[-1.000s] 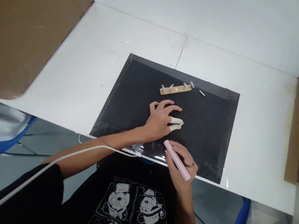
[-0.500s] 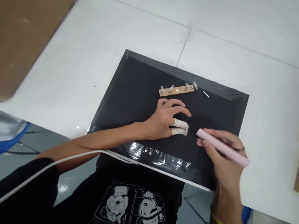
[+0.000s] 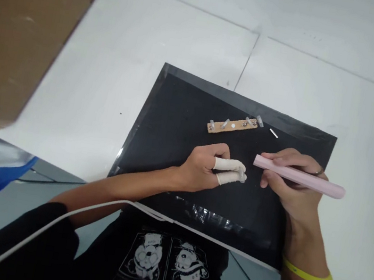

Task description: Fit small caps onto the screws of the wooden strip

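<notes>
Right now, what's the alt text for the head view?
A person's left hand pinches a small clear piece between two white-covered fingers over a black mat; the right hand holds a pink stick. Beyond them lie a silvery rod and a tan strip bearing other clear pieces.

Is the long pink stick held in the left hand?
No, the right hand grips the pink stick; the left hand pinches a small translucent piece.

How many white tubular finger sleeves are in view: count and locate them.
2: one white tubular finger sleeve on the index finger, another on the thumb of the left hand. More may be hidden on its curled fingers.
</notes>
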`<act>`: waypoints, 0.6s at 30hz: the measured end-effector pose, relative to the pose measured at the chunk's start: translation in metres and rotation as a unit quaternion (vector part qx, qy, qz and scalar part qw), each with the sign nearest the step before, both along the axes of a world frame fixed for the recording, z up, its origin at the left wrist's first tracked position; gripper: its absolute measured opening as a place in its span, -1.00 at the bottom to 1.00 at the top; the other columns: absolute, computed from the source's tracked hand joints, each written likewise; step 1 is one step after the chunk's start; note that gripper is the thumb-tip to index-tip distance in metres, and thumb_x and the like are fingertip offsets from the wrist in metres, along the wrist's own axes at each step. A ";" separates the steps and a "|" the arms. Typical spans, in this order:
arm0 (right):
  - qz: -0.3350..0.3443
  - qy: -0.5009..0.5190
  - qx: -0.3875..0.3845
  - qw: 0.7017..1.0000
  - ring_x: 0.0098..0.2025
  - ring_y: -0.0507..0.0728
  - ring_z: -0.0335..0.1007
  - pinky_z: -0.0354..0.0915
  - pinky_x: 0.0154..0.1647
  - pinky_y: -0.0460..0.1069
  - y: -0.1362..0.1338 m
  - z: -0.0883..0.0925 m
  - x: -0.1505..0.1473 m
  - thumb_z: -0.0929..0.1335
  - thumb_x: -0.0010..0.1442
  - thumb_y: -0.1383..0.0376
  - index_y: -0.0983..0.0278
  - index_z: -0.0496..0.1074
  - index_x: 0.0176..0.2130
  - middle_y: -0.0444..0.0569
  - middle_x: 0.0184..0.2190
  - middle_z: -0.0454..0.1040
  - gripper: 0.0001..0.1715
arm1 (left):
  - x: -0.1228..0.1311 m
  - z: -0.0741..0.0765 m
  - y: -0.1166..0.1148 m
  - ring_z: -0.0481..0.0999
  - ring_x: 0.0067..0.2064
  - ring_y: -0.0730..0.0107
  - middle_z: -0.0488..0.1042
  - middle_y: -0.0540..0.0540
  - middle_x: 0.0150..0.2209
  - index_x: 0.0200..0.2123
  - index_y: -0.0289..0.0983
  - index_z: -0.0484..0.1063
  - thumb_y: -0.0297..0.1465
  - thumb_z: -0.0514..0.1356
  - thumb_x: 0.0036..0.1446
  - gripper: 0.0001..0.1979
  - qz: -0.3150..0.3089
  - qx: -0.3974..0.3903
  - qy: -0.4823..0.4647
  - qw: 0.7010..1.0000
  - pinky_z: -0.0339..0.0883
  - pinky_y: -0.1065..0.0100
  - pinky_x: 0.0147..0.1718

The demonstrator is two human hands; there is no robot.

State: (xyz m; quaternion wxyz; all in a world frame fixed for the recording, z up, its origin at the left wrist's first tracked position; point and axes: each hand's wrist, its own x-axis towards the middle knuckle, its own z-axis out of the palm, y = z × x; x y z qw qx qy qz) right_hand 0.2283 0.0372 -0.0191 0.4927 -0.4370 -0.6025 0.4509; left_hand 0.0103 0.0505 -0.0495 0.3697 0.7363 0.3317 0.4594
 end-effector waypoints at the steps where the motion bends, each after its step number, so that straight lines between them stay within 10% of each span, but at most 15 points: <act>1: -0.005 0.009 0.001 1.000 -0.51 -0.01 0.51 0.47 -0.56 -0.10 -0.001 -0.001 0.001 0.49 0.15 0.50 0.17 0.55 -0.17 -0.08 -0.16 0.61 -0.71 | 0.000 0.001 0.001 0.32 -0.49 0.62 0.32 0.09 -0.49 -0.23 -0.29 0.66 -0.31 0.36 0.27 -0.85 -0.008 -0.018 0.001 1.000 0.23 0.54 -0.52; 5: -0.030 0.027 -0.007 0.999 -0.53 0.00 0.50 0.47 -0.60 -0.09 -0.012 0.000 0.005 0.48 0.14 0.54 0.14 0.55 -0.15 -0.09 -0.15 0.61 -0.65 | -0.002 0.006 0.006 0.29 -0.52 0.63 0.29 0.10 -0.53 -0.27 -0.26 0.69 -0.33 0.39 0.22 -0.88 -0.070 -0.109 -0.005 0.992 0.17 0.53 -0.55; 11: 0.136 -0.060 0.016 0.989 -0.35 0.07 0.60 0.52 -0.48 -0.08 -0.026 0.010 -0.001 0.48 0.11 0.53 0.07 0.57 -0.12 -0.09 -0.16 0.62 -0.58 | -0.005 0.011 0.011 0.22 -0.54 0.63 0.27 0.10 -0.54 -0.28 -0.29 0.69 -0.32 0.37 0.24 -0.85 -0.066 -0.149 -0.026 0.986 0.12 0.51 -0.57; 15: -0.042 -0.128 0.049 0.990 -0.34 0.08 0.57 0.47 -0.50 -0.05 -0.035 0.016 -0.005 0.49 0.12 0.49 0.03 0.60 -0.17 -0.08 -0.16 0.61 -0.63 | -0.005 0.012 0.010 0.23 -0.54 0.65 0.28 0.09 -0.53 -0.26 -0.33 0.69 -0.40 0.37 0.23 -0.89 -0.068 -0.129 -0.011 0.989 0.12 0.53 -0.57; 18: -0.052 -0.100 0.000 0.994 -0.35 0.09 0.54 0.45 -0.52 -0.02 -0.047 0.021 -0.004 0.53 0.09 0.48 -0.04 0.61 -0.08 -0.12 -0.16 0.62 -0.52 | -0.004 0.011 0.009 0.23 -0.54 0.65 0.28 0.10 -0.53 -0.26 -0.36 0.69 -0.43 0.40 0.20 -0.91 -0.060 -0.127 -0.016 0.990 0.12 0.53 -0.57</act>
